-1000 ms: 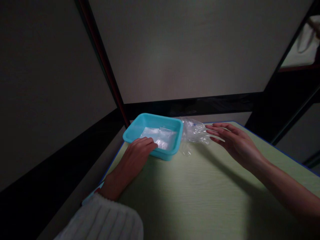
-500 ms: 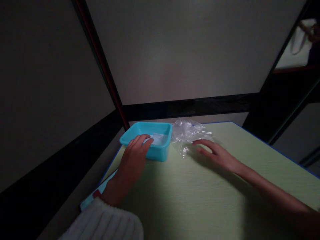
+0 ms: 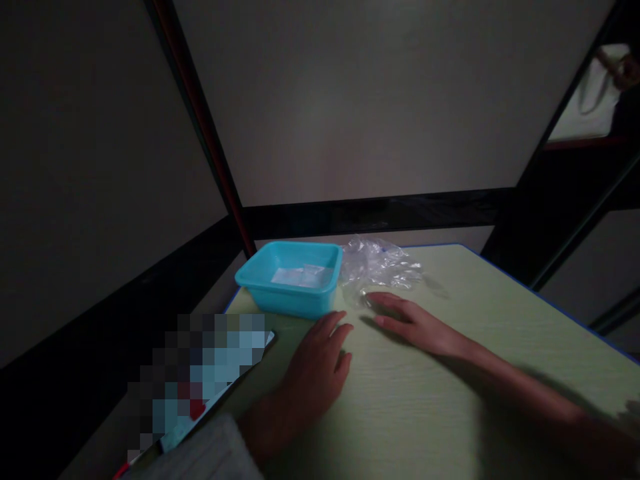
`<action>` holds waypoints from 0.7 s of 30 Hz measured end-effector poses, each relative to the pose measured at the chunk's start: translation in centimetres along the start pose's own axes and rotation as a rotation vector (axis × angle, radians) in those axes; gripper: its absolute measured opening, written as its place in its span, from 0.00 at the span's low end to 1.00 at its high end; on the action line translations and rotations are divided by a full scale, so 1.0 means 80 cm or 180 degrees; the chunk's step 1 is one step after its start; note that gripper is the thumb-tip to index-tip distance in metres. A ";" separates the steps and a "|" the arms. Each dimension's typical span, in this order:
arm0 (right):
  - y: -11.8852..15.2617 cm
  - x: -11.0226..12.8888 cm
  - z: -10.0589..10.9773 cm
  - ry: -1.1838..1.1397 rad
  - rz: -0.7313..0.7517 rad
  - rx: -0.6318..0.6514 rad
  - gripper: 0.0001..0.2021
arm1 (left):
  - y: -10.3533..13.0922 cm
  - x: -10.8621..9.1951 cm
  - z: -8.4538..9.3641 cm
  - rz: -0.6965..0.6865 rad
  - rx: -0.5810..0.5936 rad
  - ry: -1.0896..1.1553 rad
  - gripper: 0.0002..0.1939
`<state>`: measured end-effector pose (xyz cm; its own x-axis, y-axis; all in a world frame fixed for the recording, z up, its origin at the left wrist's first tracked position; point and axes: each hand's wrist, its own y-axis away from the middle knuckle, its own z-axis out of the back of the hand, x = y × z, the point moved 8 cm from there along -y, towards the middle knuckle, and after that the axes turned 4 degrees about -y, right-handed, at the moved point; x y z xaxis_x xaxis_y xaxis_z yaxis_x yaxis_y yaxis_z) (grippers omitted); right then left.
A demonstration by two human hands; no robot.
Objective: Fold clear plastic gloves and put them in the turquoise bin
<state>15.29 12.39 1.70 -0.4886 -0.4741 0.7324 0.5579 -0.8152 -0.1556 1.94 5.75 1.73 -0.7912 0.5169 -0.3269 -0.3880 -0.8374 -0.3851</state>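
Observation:
My left hand (image 3: 320, 363) is over the table in front of the blue basket (image 3: 287, 299), its fingers apart and nothing held. White packets (image 3: 303, 276) lie inside the basket. To the right of it is a crumpled clear plastic bag (image 3: 383, 263). My right hand (image 3: 405, 320) rests low over the table at the bag's near edge, fingers spread and holding nothing; whether the fingertips touch the plastic is hard to tell.
A light green table (image 3: 415, 413) with a blue edge stands against a grey panel wall (image 3: 370, 113). A flat light-blue object (image 3: 177, 433), partly pixelated, lies at the left edge. A white bag (image 3: 590, 100) shows at upper right.
My left hand has moved from the basket's front rim to the right and nearer, uncovering the packets and the flat object. My right hand has shifted slightly left and down.

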 end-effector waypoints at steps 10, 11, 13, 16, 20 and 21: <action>0.026 0.024 0.074 -0.1875 -0.0570 -0.0449 0.17 | -0.004 0.045 -0.011 0.0802 -0.0164 0.1184 0.24; 0.029 0.028 0.067 -0.1822 -0.0590 -0.0203 0.17 | -0.004 0.045 -0.011 0.0854 -0.0175 0.1280 0.23; 0.037 0.042 0.043 -0.1555 -0.0553 0.0508 0.16 | -0.003 0.043 -0.012 0.0904 -0.0204 0.1397 0.22; 0.061 0.062 0.004 -0.1005 -0.0397 0.1766 0.16 | -0.001 0.033 -0.015 0.0807 -0.0179 0.1387 0.22; 0.089 0.058 -0.007 -0.0454 -0.0503 0.2613 0.18 | 0.003 0.020 -0.018 0.0590 -0.0127 0.1288 0.24; 0.083 0.052 0.002 -0.0302 -0.0489 0.2291 0.18 | 0.003 0.019 -0.019 0.0591 -0.0111 0.1292 0.24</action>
<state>17.09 5.02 3.86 -0.5547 -0.3149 0.7701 0.8055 -0.4350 0.4024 1.32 6.60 -0.17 -0.5936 0.3921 -0.7027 -0.2352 -0.9197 -0.3145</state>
